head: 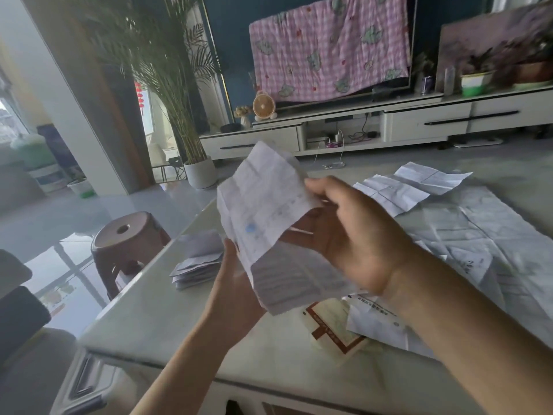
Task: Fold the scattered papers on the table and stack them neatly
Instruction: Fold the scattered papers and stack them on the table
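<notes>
Both hands hold one creased white printed sheet (pixel 263 211) above the table (pixel 167 319). My right hand (pixel 350 235) pinches its right edge between thumb and fingers. Beneath its lower part is my left hand (pixel 236 295), palm up, with the fingers behind the paper. The sheet is bent, its lower half hanging toward me. A small stack of folded papers (pixel 197 265) lies on the table to the left of my hands. Several unfolded, crumpled sheets (pixel 466 235) are spread over the right side of the table.
A card with a red-brown border (pixel 332 327) lies under a printed sheet (pixel 377 322) near the table's front edge. A pink plastic stool (pixel 125 241) stands left of the table. A potted palm (pixel 199 172) and a TV cabinet (pixel 389 124) are beyond.
</notes>
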Demonstrator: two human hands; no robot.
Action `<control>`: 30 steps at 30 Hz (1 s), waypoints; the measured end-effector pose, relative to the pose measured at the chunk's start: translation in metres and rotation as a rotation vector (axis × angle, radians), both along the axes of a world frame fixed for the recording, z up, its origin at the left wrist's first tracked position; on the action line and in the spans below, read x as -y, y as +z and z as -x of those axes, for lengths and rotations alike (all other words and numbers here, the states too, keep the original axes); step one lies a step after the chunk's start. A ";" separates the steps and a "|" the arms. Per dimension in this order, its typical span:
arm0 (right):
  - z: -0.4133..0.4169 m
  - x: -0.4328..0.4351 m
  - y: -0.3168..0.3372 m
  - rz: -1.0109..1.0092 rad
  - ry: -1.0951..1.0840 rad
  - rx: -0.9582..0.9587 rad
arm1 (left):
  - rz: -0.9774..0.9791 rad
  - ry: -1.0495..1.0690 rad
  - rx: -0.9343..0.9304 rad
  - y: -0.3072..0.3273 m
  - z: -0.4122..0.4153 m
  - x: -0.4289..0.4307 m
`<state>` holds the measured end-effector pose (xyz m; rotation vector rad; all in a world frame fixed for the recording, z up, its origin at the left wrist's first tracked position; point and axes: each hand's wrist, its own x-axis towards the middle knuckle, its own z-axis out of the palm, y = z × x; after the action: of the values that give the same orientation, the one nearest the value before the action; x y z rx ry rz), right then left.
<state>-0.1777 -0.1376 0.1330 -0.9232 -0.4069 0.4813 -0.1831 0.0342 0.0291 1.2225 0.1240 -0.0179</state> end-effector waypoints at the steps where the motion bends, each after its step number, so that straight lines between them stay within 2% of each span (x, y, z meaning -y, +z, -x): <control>1: -0.004 0.007 0.000 -0.012 -0.010 -0.004 | 0.102 -0.044 -0.037 0.001 0.000 -0.002; 2: -0.009 0.014 -0.004 0.014 -0.039 -0.005 | 0.174 -0.115 0.034 0.002 0.002 -0.002; 3: -0.014 0.020 -0.010 0.090 -0.090 0.002 | 0.356 -0.167 -0.008 0.002 0.003 -0.004; 4: -0.019 0.025 -0.020 0.217 -0.152 0.019 | 0.393 -0.173 -0.045 -0.001 0.001 -0.007; 7: -0.031 0.037 -0.052 0.694 -0.356 0.202 | 0.394 -0.179 0.022 0.003 0.004 -0.006; 8: -0.035 0.041 -0.059 0.795 -0.394 0.269 | 0.393 -0.200 0.045 0.004 0.004 -0.005; 9: -0.038 0.044 -0.065 0.816 -0.404 0.285 | 0.378 -0.222 0.040 0.004 0.003 -0.008; 11: -0.042 0.046 -0.074 0.708 -0.310 0.178 | 0.349 -0.252 0.058 0.014 0.004 -0.004; 12: -0.042 0.046 -0.077 0.611 -0.229 0.087 | 0.284 -0.183 0.131 0.019 0.006 -0.006; 13: -0.041 0.044 -0.079 0.507 -0.138 -0.025 | 0.311 -0.179 0.142 0.018 0.009 -0.011; 15: -0.038 0.042 -0.085 0.301 0.045 -0.217 | 0.341 -0.333 0.157 0.026 0.008 -0.015; 16: -0.035 0.043 -0.087 0.231 0.129 -0.277 | 0.319 -0.322 0.161 0.026 0.009 -0.011; 18: -0.026 0.043 -0.081 0.174 0.244 -0.295 | 0.227 -0.269 0.144 0.032 0.004 0.004; 20: -0.023 0.048 -0.075 -0.041 0.360 -0.232 | 0.183 -0.297 0.085 0.043 -0.001 0.010; 21: -0.023 0.052 -0.073 -0.161 0.378 -0.183 | 0.116 -0.254 0.079 0.048 -0.001 0.009; 22: -0.025 0.059 -0.070 -0.192 0.362 -0.183 | 0.005 -0.175 0.079 0.052 0.001 0.007; 24: -0.033 0.073 -0.071 -0.128 0.273 -0.275 | -0.171 -0.002 0.057 0.056 0.005 -0.005; 25: -0.036 0.081 -0.074 -0.060 0.221 -0.253 | -0.225 0.006 0.057 0.059 0.009 -0.008; 28: -0.034 0.089 -0.073 0.282 0.101 -0.029 | -0.355 -0.038 0.087 0.063 0.014 -0.021; 30: -0.031 0.084 -0.078 0.435 -0.034 0.090 | -0.371 -0.063 0.100 0.064 0.017 -0.019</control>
<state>-0.1462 -0.2215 0.0550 -1.3742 -0.3736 0.5075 -0.1998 0.0536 0.0933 1.5946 -0.0001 0.0123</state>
